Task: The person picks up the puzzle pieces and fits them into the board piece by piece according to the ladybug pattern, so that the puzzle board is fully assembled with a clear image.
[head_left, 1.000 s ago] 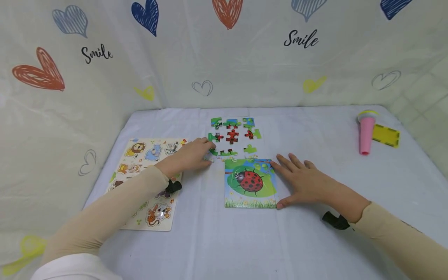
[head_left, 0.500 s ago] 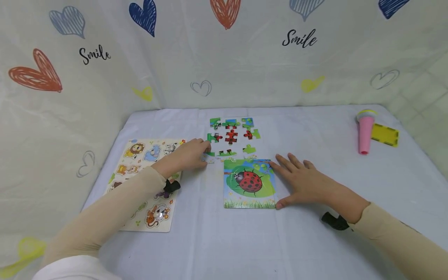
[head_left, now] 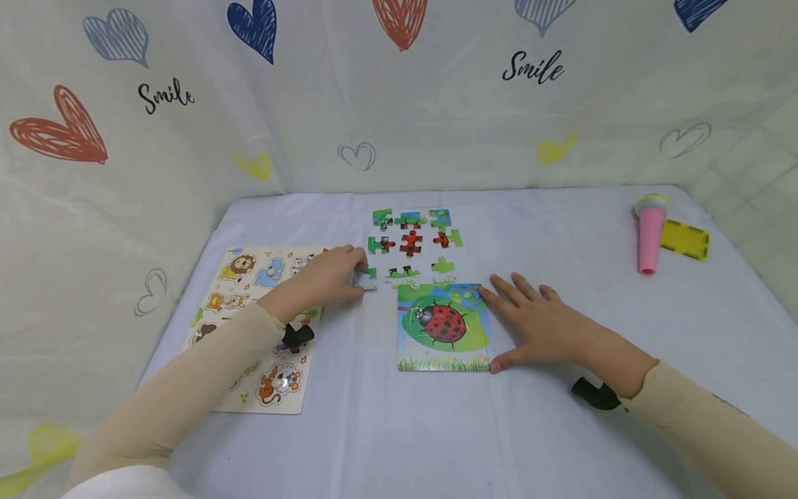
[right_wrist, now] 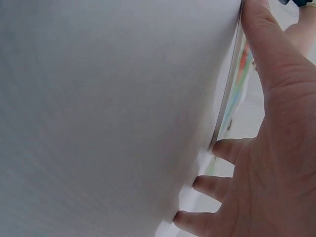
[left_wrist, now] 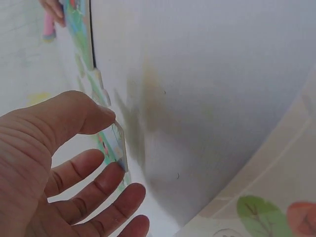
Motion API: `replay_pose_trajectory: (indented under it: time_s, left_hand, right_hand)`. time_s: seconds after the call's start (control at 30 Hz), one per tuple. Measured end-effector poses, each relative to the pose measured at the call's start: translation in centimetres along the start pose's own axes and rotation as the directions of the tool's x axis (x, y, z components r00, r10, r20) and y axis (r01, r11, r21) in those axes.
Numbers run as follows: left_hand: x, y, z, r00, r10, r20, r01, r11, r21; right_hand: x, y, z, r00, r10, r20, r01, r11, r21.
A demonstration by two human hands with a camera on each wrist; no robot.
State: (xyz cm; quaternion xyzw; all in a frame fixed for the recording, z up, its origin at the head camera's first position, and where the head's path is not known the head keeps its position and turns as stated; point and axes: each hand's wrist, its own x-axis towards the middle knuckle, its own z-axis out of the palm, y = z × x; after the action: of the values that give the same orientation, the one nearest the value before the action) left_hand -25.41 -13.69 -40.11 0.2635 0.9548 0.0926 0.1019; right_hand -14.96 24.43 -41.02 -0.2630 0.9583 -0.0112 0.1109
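Note:
My left hand (head_left: 333, 274) is at the lower-left corner piece of a ladybug jigsaw, its thumb and fingers on either side of that jigsaw piece (head_left: 368, 278). In the left wrist view the thumb meets the edge of the jigsaw piece (left_wrist: 117, 140), and the other fingers spread below. Several more loose jigsaw pieces (head_left: 411, 242) lie in spaced rows behind. In front of them lies a square ladybug picture board (head_left: 444, 329). My right hand (head_left: 542, 326) rests with spread fingers, thumb and index finger touching this board's right edge; the right wrist view shows that contact.
A wooden animal puzzle board (head_left: 274, 360) lies at the left, partly under the left forearm. Toward the back right are a pink toy microphone (head_left: 651, 235) and a flat yellow rectangular piece (head_left: 686, 239). A printed cloth backdrop (head_left: 455, 125) rises behind the table.
My left hand has shifted a little left and nearer, and the corner jigsaw piece has moved left with it, away from the other pieces. The right hand stays at the picture board.

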Motion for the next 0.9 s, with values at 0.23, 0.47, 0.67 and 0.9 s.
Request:
replay_pose_trajectory:
  time_s: [0.23,0.47,0.67,0.9]
  left_hand:
    - [-1.1,1.1,-0.2,0.999,0.032,0.005,-0.032,0.999,-0.018]
    - [-1.9,2.7,-0.1,0.993,0.113,-0.027,-0.113,0.993,-0.020]
    - [-2.1,4.3,-0.3,0.988,0.156,-0.019,-0.156,0.988,-0.010]
    - [-2.4,5.7,0.1,0.982,0.187,-0.030,-0.188,0.982,-0.010]
  right_hand:
    - [0.1,0.1,0.2,1.000,-0.002,0.001,0.002,1.000,-0.008]
    - [0.1,0.1,0.1,1.000,-0.002,0.004,0.002,1.000,-0.009]
    - [0.1,0.1,-0.1,1.000,0.002,0.014,-0.002,1.000,-0.003]
    - [0.1,0.0,-0.2,1.000,0.000,0.019,0.000,1.000,0.011]
